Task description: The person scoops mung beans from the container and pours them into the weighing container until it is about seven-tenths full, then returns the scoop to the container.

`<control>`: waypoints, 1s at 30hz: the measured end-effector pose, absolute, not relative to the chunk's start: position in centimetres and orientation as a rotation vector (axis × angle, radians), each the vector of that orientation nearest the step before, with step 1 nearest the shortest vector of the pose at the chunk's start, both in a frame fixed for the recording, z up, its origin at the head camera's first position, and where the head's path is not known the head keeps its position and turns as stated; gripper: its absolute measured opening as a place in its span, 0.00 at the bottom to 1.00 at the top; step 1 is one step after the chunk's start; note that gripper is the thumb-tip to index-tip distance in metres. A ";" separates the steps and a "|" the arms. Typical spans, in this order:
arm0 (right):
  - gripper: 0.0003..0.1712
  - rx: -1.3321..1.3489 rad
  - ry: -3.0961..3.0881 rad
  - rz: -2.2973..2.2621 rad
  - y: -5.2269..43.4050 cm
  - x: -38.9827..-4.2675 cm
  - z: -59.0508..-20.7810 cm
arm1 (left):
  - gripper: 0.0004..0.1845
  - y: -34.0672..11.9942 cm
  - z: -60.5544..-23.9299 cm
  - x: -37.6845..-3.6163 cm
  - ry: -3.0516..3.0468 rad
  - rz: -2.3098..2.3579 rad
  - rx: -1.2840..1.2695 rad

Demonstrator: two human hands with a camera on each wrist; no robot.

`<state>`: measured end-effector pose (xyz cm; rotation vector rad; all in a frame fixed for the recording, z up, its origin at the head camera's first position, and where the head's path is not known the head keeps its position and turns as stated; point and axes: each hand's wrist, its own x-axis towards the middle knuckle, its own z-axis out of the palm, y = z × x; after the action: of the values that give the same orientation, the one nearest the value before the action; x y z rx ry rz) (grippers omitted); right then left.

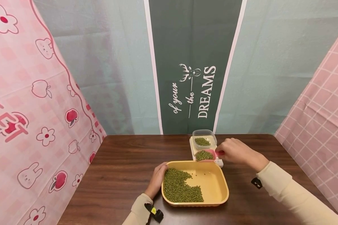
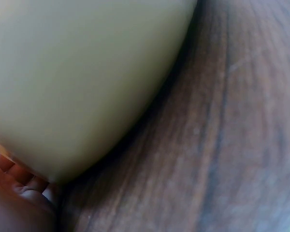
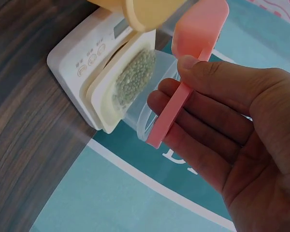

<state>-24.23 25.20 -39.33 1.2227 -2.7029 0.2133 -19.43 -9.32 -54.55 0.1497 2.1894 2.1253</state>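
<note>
My right hand (image 1: 238, 152) pinches the handle of a pink scoop (image 3: 199, 29) between thumb and fingers. Green mung beans (image 1: 204, 155) fill the scoop, which hovers over the front part of a white kitchen scale (image 3: 70, 65), just beyond the basin's far rim. On the scale stands a clear plastic container (image 1: 213, 137) with a small heap of mung beans (image 1: 202, 142) in it. My left hand (image 1: 156, 178) grips the yellow basin (image 1: 215, 189) at its far left corner. Mung beans (image 1: 183, 189) cover the basin's left side, with a few stray ones on its bare right part.
The dark wooden table (image 1: 124, 175) carries all of these things. A green cloth (image 1: 197, 37) hangs behind its far edge, with pink patterned cloths (image 1: 53, 103) at both sides. Close in front of the scale, the basin's far rim blocks part of it.
</note>
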 end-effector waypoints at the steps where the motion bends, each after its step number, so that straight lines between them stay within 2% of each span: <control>1: 0.24 1.218 -2.706 0.214 25.3 -24.3 -39.3 | 0.21 -9.3 -54.5 -19.4 2.185 2.127 0.152; 18: 0.21 1.119 -2.755 0.202 27.0 -26.0 -38.9 | 0.21 -9.4 -54.4 -19.4 2.197 2.113 0.152; 30: 0.12 1.045 -2.828 0.200 28.3 -27.3 -38.3 | 0.22 -9.3 -54.4 -19.5 2.220 2.108 0.144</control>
<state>-27.35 28.33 -38.32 1.0448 -2.8283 0.2002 -19.53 -9.31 -54.44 0.1436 2.2201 2.1075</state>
